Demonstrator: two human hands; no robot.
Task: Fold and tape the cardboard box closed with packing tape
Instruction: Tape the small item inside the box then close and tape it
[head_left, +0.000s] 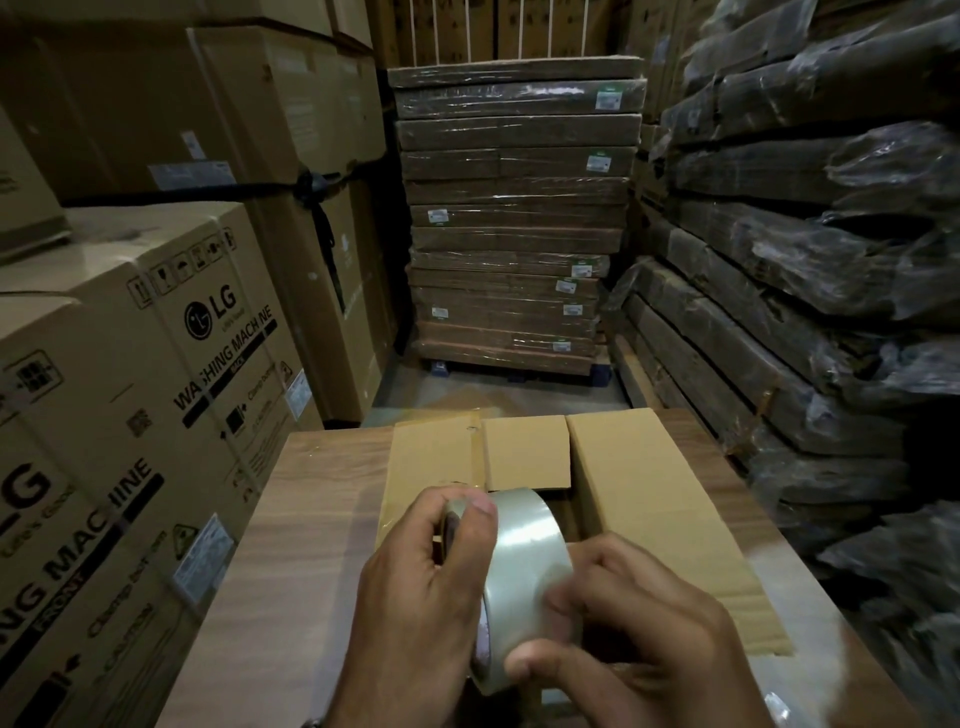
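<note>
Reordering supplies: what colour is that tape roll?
Clear and glossy: the transparent packing tape roll shows best in the head view.

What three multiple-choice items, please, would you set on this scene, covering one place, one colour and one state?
1. Where is the box? A on the table; B on the floor; C on a pallet.
2. What colour is the tape? A red; B clear; C black.
3. How is the box top? A taped shut; B crushed; C partly open.
Answers: 1 A, it sits on the wood-grain top. 2 B, the roll looks see-through. 3 C, a dark gap shows between its flaps.
</note>
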